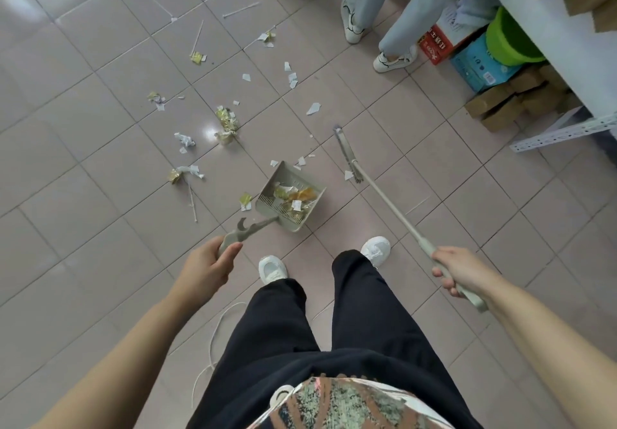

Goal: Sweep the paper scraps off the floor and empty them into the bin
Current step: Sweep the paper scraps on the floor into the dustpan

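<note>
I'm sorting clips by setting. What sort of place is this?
Probably a stockroom or workshop back room, not a home: a tiled floor, a white metal shelf rack with small cardboard boxes stacked beneath it, plus printed cartons and a green bucket.

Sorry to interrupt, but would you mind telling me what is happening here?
A person is sweeping litter off a tiled floor. The left hand holds a dustpan that already contains some scraps, while the right hand grips a broom. Many paper scraps remain scattered ahead. No bin is identifiable.
</note>
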